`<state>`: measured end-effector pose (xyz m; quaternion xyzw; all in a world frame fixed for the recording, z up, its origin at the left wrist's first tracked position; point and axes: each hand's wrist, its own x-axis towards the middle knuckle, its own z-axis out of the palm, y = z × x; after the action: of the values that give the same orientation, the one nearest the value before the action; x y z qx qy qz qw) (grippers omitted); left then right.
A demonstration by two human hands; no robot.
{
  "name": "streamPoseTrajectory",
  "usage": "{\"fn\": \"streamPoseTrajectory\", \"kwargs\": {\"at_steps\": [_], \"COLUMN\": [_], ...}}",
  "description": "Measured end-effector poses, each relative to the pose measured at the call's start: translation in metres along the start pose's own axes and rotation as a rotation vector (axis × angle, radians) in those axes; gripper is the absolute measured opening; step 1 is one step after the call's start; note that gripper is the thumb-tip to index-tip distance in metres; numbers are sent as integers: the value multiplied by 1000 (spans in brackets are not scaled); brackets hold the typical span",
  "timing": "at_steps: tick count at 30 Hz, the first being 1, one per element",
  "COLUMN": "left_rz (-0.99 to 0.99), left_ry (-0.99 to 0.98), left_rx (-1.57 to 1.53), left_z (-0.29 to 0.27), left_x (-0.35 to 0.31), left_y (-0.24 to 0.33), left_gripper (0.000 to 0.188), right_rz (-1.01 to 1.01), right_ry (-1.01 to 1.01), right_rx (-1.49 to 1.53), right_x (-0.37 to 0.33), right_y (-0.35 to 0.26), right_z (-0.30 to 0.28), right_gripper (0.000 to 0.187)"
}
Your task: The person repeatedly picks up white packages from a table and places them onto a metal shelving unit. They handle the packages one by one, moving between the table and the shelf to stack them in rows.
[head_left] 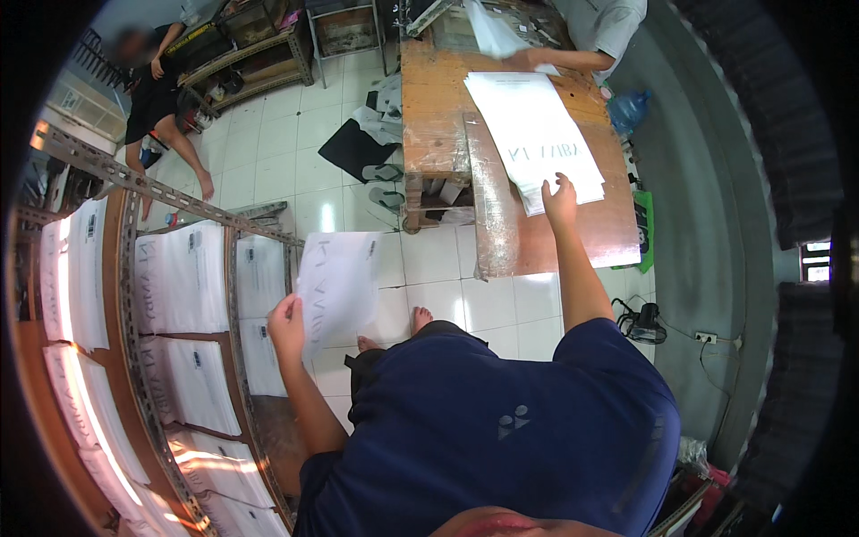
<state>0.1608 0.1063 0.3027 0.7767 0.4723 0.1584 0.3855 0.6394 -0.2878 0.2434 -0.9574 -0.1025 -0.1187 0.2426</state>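
My left hand (286,329), out beside the shelf rack, pinches the edge of a thin white printed sheet (342,282). The sheet hangs upright in front of the rack; I cannot tell whether it is paper or plastic. On the right, my right hand (560,202) is over the near edge of a stack of similar white sheets (528,116). Its fingers are apart, with nothing visible between them. That stack lies fanned out a little on a wooden table (434,134), partly over a brown board covered in clear film (591,237).
A metal rack (234,313) on the left holds several stacks of white sheets (183,277). Across the table, a co-worker's arm (573,60) handles a white sheet (494,31). Another person (157,98) sits far left. Slippers (386,197) and a black sheet (356,150) lie on the tiled floor.
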Motion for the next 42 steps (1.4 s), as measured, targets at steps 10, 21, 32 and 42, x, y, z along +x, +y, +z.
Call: {"fn": "streamPoseTrajectory", "kwargs": {"at_steps": [10,21,32,42], "left_rz": [-284,-166,-187,-201], "left_ry": [40,507,567,380], "left_rx": [12,169,645,628], "left_z": [-55,-145,-293,-265], "left_x": [-16,-1,198,269], "left_y": [-37,-95,-189,-309], "left_gripper": [26,31,33,35], "right_rz": [-218,-474,-543,-365], "right_ry": [-19,-196,-387,-530], "right_rx": [-576,102,92,13], "right_x": [18,-71,-118,-121], "right_y": [27,-151,-355,-419], "right_z": [-5,-48,-98,-61], "right_gripper": [41,35,12,24]}}
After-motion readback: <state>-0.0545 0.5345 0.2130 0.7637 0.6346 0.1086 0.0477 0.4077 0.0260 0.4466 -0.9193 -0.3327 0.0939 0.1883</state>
